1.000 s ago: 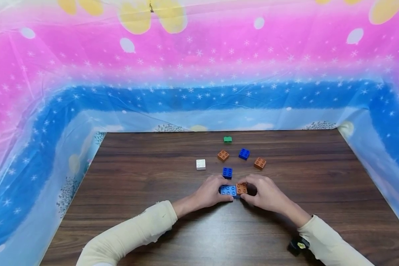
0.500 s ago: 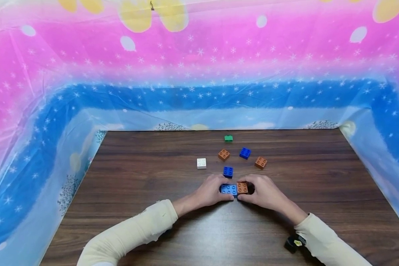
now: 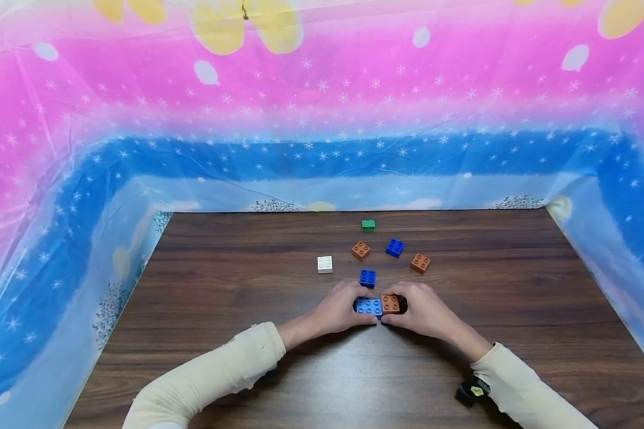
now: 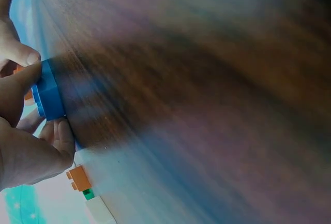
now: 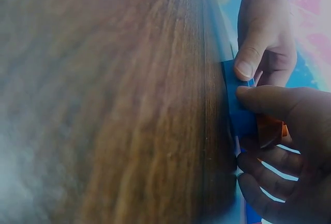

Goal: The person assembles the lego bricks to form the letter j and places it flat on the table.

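Printed cloth backdrop (image 3: pixel 322 107), pink over blue with snowflakes, behind dark wood-grain tabletop (image 3: pixel 220 256). Between both hands, near tabletop's middle: light-blue brick (image 3: pixel 368 306), oblong, straight-edged, round studs in two rows; orange brick (image 3: pixel 390 303), squarish, four studs, seated atop its right end. Left hand (image 3: pixel 345 308): pinching light-blue brick, thumb on near side, fingers on far side. Right hand (image 3: pixel 424 310): curled round orange brick's end, pinching, thumb near, fingers far. Tabletop's left, right and far edges well apart from stack; broad wood surface to either side and toward the person. Just beyond: dark-blue brick (image 3: pixel 367 277); farther, white brick (image 3: pixel 324 264), green brick (image 3: pixel 368 224), second dark-blue brick (image 3: pixel 394 248), pair of loose orange bricks (image 3: pixel 420 263). Long axis crosswise, roughly parallel to far edge; studs upward, orange end pointing right.
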`<state>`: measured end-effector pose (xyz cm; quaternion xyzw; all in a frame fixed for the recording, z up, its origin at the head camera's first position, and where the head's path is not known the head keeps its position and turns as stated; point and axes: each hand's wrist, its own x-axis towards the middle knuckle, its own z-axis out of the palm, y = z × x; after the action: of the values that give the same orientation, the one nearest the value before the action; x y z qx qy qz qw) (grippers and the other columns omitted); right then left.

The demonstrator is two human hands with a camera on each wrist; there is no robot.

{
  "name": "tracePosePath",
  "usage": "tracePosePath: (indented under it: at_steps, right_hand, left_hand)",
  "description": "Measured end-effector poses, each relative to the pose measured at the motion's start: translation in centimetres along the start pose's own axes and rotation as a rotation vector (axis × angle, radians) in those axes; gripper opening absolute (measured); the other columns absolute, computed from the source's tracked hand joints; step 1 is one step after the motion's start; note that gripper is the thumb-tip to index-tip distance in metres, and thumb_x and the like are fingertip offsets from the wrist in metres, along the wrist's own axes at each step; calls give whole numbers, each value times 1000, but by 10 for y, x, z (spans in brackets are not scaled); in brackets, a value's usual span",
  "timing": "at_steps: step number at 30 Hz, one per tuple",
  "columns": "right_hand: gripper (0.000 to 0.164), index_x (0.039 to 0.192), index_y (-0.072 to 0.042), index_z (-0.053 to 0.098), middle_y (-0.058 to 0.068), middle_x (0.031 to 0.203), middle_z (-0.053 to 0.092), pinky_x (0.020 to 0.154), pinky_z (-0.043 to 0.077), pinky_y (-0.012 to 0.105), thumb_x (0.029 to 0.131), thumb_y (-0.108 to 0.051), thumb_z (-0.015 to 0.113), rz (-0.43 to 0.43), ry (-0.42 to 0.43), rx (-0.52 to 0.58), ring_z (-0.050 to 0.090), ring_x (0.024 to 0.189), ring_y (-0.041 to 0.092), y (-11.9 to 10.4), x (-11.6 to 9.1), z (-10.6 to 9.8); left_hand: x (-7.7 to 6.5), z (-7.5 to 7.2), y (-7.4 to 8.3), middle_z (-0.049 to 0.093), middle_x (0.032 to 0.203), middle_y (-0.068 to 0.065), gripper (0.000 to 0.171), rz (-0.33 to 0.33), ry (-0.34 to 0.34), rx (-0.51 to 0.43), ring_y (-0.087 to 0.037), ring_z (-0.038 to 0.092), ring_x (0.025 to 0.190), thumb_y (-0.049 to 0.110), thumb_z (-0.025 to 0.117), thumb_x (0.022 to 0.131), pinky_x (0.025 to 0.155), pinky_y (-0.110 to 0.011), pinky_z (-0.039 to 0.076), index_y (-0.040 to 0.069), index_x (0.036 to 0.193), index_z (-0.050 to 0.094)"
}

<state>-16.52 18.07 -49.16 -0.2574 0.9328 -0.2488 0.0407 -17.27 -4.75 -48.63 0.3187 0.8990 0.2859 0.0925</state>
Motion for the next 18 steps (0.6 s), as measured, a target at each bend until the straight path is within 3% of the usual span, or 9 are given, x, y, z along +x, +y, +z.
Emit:
tracePosePath:
  at_steps: [8,18]
  right_hand:
    - [41,115,-15,74,-7,99,70,70,47,31,81,-33,87,-10,7,7,58,81,4,0,-1,0]
    - [38,111,-15,73,-11,91,66,67,45,28,81,-32,88,-17,7,36,54,75,2,0,-1,1]
  left_hand:
    - [-11,-5,-6,69,126,-4,47,-3,31,-54,-19,61,113,34,81,88,100,-38,45,12,128,70]
    - [-31,-35,-21,67,128,-3,46,42,52,-91,-19,61,116,37,73,95,101,-41,48,12,132,65]
